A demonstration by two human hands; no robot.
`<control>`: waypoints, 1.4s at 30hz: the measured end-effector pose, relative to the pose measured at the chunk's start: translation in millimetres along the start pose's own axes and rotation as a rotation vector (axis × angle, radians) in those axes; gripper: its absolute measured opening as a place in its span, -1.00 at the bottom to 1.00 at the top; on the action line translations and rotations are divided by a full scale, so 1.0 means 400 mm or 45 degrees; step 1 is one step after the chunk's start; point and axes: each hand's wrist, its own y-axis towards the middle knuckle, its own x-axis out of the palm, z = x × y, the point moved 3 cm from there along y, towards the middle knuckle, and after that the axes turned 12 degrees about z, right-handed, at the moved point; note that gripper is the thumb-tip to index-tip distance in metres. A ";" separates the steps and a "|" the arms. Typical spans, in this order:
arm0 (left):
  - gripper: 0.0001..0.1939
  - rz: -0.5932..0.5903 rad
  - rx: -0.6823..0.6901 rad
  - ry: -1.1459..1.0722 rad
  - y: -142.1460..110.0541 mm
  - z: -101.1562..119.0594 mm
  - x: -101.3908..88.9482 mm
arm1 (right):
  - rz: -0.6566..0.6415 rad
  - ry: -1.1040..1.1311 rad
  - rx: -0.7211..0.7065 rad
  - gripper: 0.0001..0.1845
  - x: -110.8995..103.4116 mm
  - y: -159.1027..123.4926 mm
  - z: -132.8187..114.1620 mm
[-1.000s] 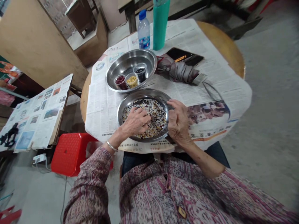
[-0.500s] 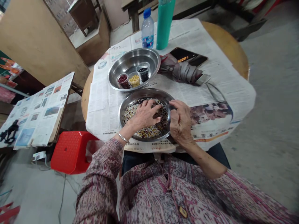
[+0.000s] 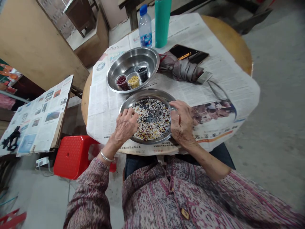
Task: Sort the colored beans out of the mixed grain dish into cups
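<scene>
The near steel basin (image 3: pixel 147 92) holds a loose mix of white grains and red, yellow and dark beans (image 3: pixel 151 130), with some dark bottom showing through. My left hand (image 3: pixel 125 125) is closed at its left rim, fingers curled over the edge. On the opposite side my right hand (image 3: pixel 182 124) grips the right rim, thumb side inward; the fingertips under the edge are hidden. Just behind stands a second steel basin (image 3: pixel 122 63). In it are three clear cups: one of red beans (image 3: pixel 121 81), one of yellow beans (image 3: pixel 133 81) and one of black beans (image 3: pixel 143 73).
Newspaper (image 3: pixel 226 79) covers the round table. A folded grey umbrella (image 3: pixel 186 70) and a phone (image 3: pixel 189 53) lie at the back right. Behind the far basin stand a water bottle (image 3: pixel 145 28) and a green tumbler (image 3: pixel 162 24). A red stool (image 3: pixel 71 156) is at lower left.
My left hand has moved left, from among the grains to the basin's left rim. The grains are spread differently. My right hand stays at the right rim.
</scene>
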 end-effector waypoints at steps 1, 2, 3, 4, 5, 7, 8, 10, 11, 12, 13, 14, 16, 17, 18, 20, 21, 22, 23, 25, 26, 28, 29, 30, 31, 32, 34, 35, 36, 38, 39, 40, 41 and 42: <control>-0.79 -0.024 -0.010 -0.037 -0.007 0.008 -0.010 | -0.008 -0.006 0.005 -0.62 -0.001 0.000 -0.001; -0.80 -0.077 -0.006 -0.094 -0.014 0.017 -0.017 | -0.011 -0.010 0.005 -0.62 -0.001 0.000 -0.001; -0.82 -0.150 0.005 -0.162 -0.020 0.028 -0.023 | -0.012 -0.013 0.003 -0.61 -0.002 0.000 -0.001; -0.83 -0.232 0.018 -0.229 -0.026 0.038 -0.028 | -0.012 -0.015 -0.002 -0.61 -0.002 0.000 -0.001; -0.84 -0.315 0.034 -0.285 -0.031 0.047 -0.029 | -0.005 -0.017 -0.012 -0.61 -0.002 0.000 -0.001; -0.83 -0.450 0.071 -0.352 -0.038 0.062 -0.025 | 0.015 -0.023 -0.036 -0.61 -0.002 -0.001 0.000; -0.82 -0.492 0.092 -0.372 -0.039 0.068 -0.019 | 0.020 -0.029 -0.041 -0.61 -0.001 -0.001 0.001; -0.79 -0.513 0.130 -0.415 -0.038 0.080 -0.001 | 0.024 -0.041 -0.033 -0.62 0.000 -0.002 0.004; -0.79 -0.491 0.143 -0.437 -0.035 0.085 0.009 | 0.023 -0.048 -0.030 -0.62 0.001 -0.003 0.005; -0.77 -0.449 0.145 -0.451 -0.030 0.089 0.019 | 0.022 -0.051 -0.028 -0.63 0.002 -0.003 0.006; -0.75 -0.392 0.138 -0.456 -0.023 0.092 0.028 | 0.025 -0.047 -0.032 -0.63 0.002 -0.004 0.006; -0.72 -0.324 0.122 -0.453 -0.014 0.094 0.035 | 0.029 -0.037 -0.038 -0.63 0.003 -0.004 0.007; -0.63 -0.174 0.064 -0.426 0.006 0.090 0.045 | 0.033 -0.010 -0.049 -0.64 0.002 -0.004 0.007; -0.59 -0.102 0.026 -0.407 0.016 0.086 0.048 | 0.032 -0.002 -0.054 -0.65 0.002 -0.004 0.007; -0.58 -0.037 -0.013 -0.381 0.025 0.079 0.050 | 0.029 -0.003 -0.058 -0.66 0.001 -0.003 0.007; -0.61 0.046 -0.085 -0.311 0.037 0.062 0.052 | 0.010 -0.026 -0.057 -0.66 0.000 -0.002 0.007; -0.62 0.063 -0.117 -0.270 0.038 0.051 0.053 | -0.003 -0.038 -0.049 -0.66 0.000 -0.001 0.007; -0.59 0.065 -0.143 -0.231 0.037 0.041 0.054 | -0.016 -0.047 -0.036 -0.66 0.001 -0.001 0.007; -0.51 0.056 -0.164 -0.200 0.034 0.030 0.054 | -0.026 -0.051 -0.024 -0.65 0.001 0.000 0.007; -0.33 0.010 -0.189 -0.169 0.020 0.010 0.054 | -0.029 -0.046 -0.017 -0.65 0.001 0.001 0.007; -0.29 -0.020 -0.198 -0.168 0.011 0.002 0.053 | -0.025 -0.040 -0.017 -0.64 0.001 0.001 0.007; -0.31 -0.085 -0.229 -0.192 -0.008 -0.012 0.053 | -0.017 -0.032 -0.020 -0.64 0.003 0.001 0.008; -0.36 -0.112 -0.248 -0.222 -0.017 -0.016 0.053 | -0.015 -0.031 -0.022 -0.65 0.003 0.000 0.008; -0.44 -0.132 -0.268 -0.266 -0.026 -0.017 0.055 | -0.015 -0.030 -0.023 -0.65 0.005 -0.001 0.009; -0.51 -0.139 -0.285 -0.318 -0.033 -0.016 0.058 | -0.016 -0.031 -0.023 -0.64 0.006 -0.001 0.010; -0.58 -0.136 -0.295 -0.377 -0.039 -0.011 0.061 | -0.018 -0.034 -0.020 -0.64 0.007 -0.002 0.011; -0.68 -0.101 -0.288 -0.493 -0.045 0.006 0.073 | -0.018 -0.037 -0.007 -0.63 0.010 -0.004 0.012; -0.72 -0.074 -0.275 -0.544 -0.043 0.019 0.081 | -0.017 -0.036 0.002 -0.62 0.011 -0.004 0.013; -0.74 -0.043 -0.257 -0.590 -0.039 0.032 0.089 | -0.017 -0.034 0.008 -0.62 0.012 -0.005 0.014; -0.74 0.020 -0.208 -0.671 -0.020 0.061 0.106 | -0.019 -0.032 0.011 -0.62 0.012 -0.006 0.015; -0.73 0.040 -0.176 -0.708 -0.007 0.074 0.113 | -0.021 -0.034 0.010 -0.63 0.012 -0.006 0.015; -0.72 0.065 -0.142 -0.746 0.008 0.085 0.119 | -0.024 -0.037 0.006 -0.63 0.012 -0.007 0.015; -0.71 0.095 -0.108 -0.779 0.023 0.093 0.123 | -0.026 -0.042 0.002 -0.63 0.012 -0.007 0.016; -0.70 0.133 -0.074 -0.806 0.037 0.098 0.125 | -0.028 -0.050 0.000 -0.64 0.011 -0.007 0.016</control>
